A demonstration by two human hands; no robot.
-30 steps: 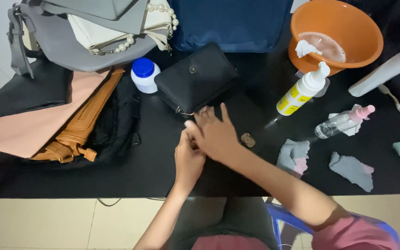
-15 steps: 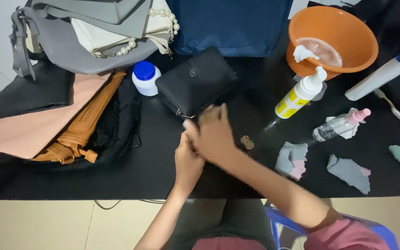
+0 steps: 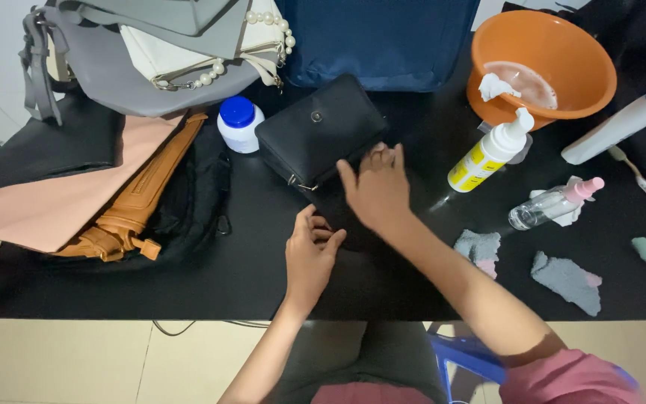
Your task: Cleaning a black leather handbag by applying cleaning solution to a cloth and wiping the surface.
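Observation:
A small black bag (image 3: 312,131) with a metal stud lies on the black table (image 3: 188,288), just beyond my hands. My right hand (image 3: 375,188) lies over the bag's near right corner, thumb spread to the left and fingertips on its dark surface. Just below and to the left, my left hand (image 3: 312,253) has its fingers curled, pinching the bag's dark near edge. What lies under both palms is hidden, black against the black table.
A white jar with a blue lid (image 3: 238,123) stands left of the bag. Grey, white, tan and pink bags (image 3: 114,187) pile up at the left. An orange basin (image 3: 543,63), pump bottle (image 3: 491,150), small spray bottle (image 3: 555,203) and cloth scraps (image 3: 566,280) lie right.
My right hand has lifted off my left hand and moved up and right onto the bag. My left hand has stayed near the bag's near edge.

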